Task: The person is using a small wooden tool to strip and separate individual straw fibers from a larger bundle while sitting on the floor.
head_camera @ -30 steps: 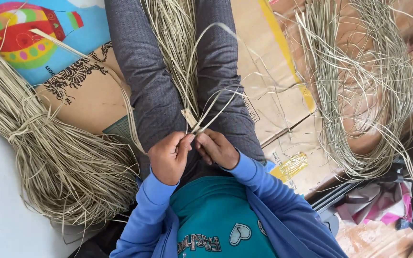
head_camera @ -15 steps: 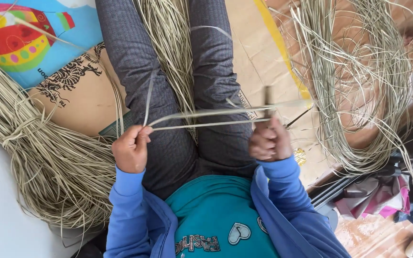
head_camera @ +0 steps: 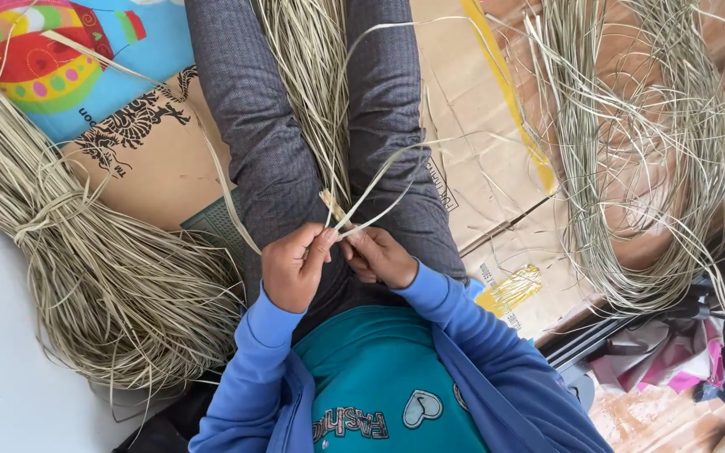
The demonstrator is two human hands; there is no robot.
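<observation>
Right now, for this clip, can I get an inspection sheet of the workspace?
Surface: flattened cardboard on the floor, with a colourful printed mat at the upper left.
Job's things: thin dried grass strands rise from between the hands; more lie between the legs.
Clutter: a large tied grass bundle on the left, a loose grass pile on the right, crumpled bags at the lower right.
Grips: left hand and right hand meet at the lap, each pinching strands.
Cables: nothing seen.
Surroundings: grey trousers, blue sleeves; no other person seen.
</observation>
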